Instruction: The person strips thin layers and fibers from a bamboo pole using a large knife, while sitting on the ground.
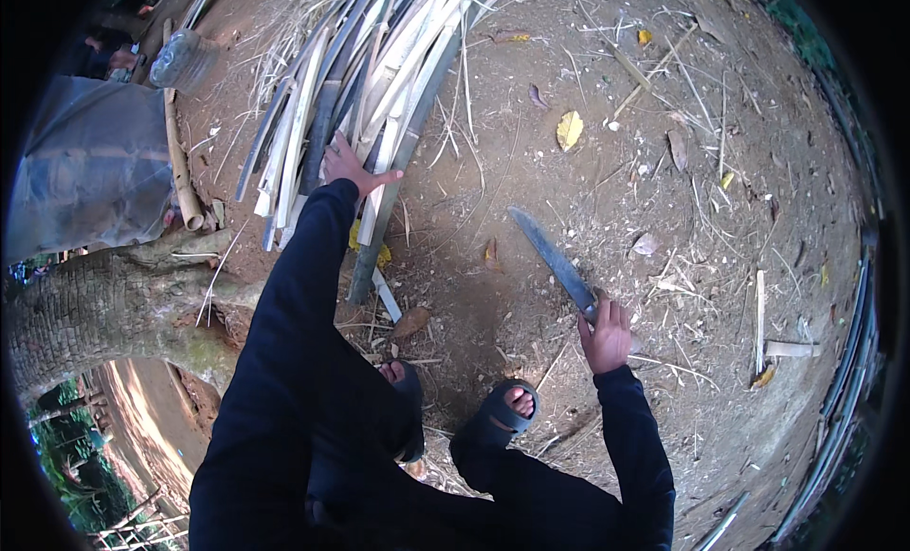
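1. Head view: I see the pile of split bamboo strips fanning from 12 o'clock down toward the centre, lying on bare dirt ground.
2. A thick tree root sits at 9 o'clock.
3. The long knife points to 11 o'clock, blade above the dirt, just right of centre.
4. My right hand is clamped on the knife handle.
5. My left hand rests fingers spread on the strips; I see no grasp.
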`<state>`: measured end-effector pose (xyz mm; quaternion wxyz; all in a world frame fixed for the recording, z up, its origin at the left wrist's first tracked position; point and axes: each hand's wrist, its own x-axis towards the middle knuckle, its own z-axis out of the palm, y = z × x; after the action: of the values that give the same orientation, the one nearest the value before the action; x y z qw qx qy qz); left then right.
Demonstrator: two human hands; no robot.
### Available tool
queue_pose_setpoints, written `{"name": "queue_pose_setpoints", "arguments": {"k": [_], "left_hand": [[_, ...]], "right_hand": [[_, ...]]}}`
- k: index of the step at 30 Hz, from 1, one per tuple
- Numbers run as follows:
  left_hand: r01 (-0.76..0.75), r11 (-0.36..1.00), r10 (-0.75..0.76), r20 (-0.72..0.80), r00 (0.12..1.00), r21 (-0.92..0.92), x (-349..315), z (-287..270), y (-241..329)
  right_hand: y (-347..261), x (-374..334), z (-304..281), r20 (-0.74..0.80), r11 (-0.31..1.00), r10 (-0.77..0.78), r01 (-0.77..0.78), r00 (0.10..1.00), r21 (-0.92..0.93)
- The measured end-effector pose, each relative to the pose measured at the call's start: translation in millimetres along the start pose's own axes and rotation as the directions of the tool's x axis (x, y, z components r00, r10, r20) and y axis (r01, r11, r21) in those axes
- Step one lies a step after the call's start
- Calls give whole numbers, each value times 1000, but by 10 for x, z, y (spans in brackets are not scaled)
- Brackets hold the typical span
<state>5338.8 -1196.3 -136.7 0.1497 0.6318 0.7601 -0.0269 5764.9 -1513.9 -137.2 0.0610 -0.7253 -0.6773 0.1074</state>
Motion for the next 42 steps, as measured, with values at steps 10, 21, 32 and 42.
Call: {"name": "queue_pose_setpoints", "arguments": {"k": [10,21,32,42], "left_hand": [[55,998,-52,-85,995,37,232,330,-45],[40,979,-66,-123,990,-201,28,268,-48],[-31,874,38,4,999,-485,-1002,-226,-80],[-55,916,35,-57,998,-397,-2695,700,-96]], "right_hand": [[120,-700,417,191,986,152,-136,970,-99],[-1255,291,229,205,980,-154,122,967,160],[-2549,1689,1073,451,-59,66,-447,890,892],[-2685,1962,856,516,-241,-86,-520,853,820]]}}
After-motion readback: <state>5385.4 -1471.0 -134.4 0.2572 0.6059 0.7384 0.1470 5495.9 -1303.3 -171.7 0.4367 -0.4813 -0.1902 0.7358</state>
